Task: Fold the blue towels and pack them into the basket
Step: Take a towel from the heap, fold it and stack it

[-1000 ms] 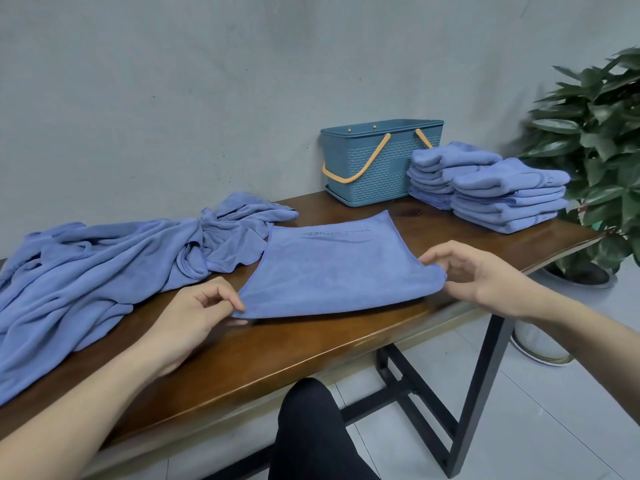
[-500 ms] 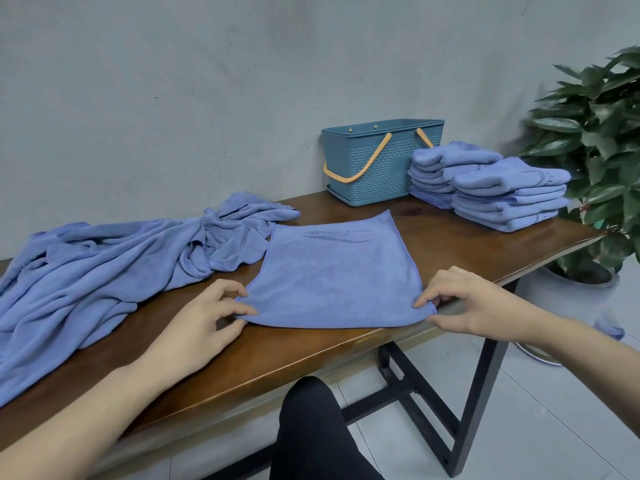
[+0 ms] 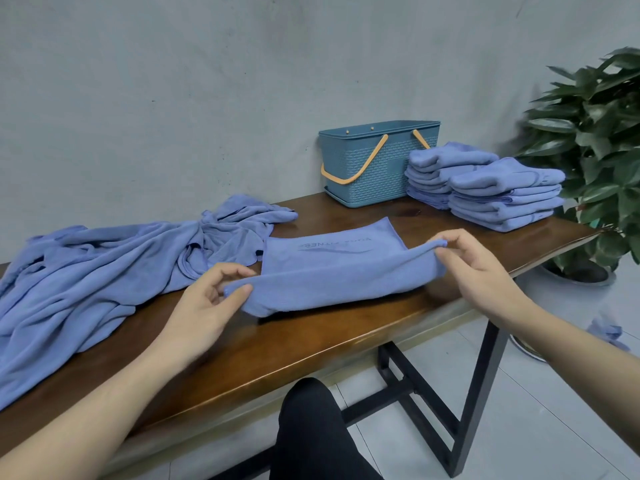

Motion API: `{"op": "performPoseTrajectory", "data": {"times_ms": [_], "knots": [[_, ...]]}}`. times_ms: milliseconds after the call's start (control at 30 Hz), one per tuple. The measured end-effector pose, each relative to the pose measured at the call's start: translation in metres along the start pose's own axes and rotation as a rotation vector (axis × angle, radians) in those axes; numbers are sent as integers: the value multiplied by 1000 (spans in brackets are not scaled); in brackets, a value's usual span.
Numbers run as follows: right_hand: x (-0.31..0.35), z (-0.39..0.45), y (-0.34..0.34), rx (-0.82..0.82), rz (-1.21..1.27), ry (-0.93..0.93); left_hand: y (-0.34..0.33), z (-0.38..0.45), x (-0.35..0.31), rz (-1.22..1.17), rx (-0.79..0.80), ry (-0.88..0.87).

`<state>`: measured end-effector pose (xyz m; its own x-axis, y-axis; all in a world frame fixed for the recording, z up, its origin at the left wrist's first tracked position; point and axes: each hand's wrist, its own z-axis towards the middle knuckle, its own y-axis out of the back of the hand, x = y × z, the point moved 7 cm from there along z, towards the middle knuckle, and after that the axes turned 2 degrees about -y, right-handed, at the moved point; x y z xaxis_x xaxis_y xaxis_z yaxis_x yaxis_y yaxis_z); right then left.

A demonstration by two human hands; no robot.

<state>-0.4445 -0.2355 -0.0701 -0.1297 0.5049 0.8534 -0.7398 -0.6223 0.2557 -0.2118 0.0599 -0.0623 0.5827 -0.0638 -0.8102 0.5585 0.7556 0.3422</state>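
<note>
Since half a second ago both hands have lifted the towel's (image 3: 332,282) near edge off the table (image 3: 294,348) and carried it away from the person. The left hand (image 3: 204,306) pinches the left corner, the right hand (image 3: 481,271) pinches the right, the raised edge stretched between them. Bare wood lies under and before the hands. The far half lies flat beyond them, its grey print reversed and unreadable. The basket (image 3: 374,161) stands beyond the right hand, stacks (image 3: 491,192) just right of it, a heap (image 3: 104,271) left of the left hand
</note>
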Motion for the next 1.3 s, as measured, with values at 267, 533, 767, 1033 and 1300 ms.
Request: {"op": "performPoseTrajectory", "data": {"times_ms": [267,533,767,1033,1300], "knots": [[-2,7,3,-115,-32,-41,-4,16,2,-14,-128,5],[-15,18,-11,34,33,-174,-25,33,30,-195,-54,263],[-37,44,-14,28,-68,-168,-33,56,36,-95,89,171],[-45,121,-25,-8,-368,-132,-33,137,72,-49,-117,361],[-88,144,-48,162,-656,-202,-50,150,97,351,18,260]]}}
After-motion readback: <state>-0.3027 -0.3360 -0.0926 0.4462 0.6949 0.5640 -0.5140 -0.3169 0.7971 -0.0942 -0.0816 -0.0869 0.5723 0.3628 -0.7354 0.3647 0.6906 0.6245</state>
